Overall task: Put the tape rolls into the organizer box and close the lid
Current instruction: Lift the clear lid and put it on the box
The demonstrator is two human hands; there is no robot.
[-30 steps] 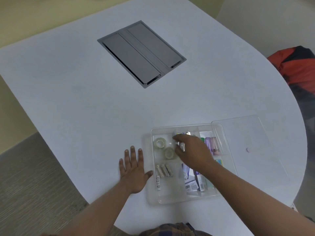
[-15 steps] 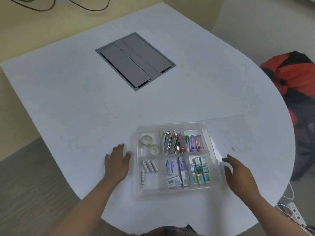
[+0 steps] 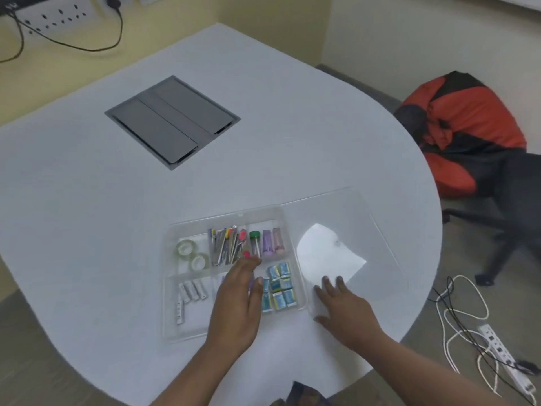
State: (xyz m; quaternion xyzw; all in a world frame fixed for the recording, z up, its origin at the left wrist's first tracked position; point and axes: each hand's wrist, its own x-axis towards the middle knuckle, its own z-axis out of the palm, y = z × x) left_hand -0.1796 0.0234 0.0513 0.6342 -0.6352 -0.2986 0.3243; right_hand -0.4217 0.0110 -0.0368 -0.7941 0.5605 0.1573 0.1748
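**Closing the lid risks catching a hand**

Nearest, the left hand (image 3: 238, 300) lies open and empty over the organizer box (image 3: 172, 323); the right hand (image 3: 341, 303), flat and empty, touches the clear lid (image 3: 377, 230). Both tape rolls (image 3: 191, 254) sit in the far-left compartment. Swinging the lid over could trap those left fingers.

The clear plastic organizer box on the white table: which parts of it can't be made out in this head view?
- Middle front compartments of the clear plastic organizer box: covered by the left hand.
- Near corner of the transparent lid: under the right hand; grip unclear.
- Print on the small blue-and-white packets: too small and blurred.
- Two clear tape rolls: their remaining tape can't be judged.
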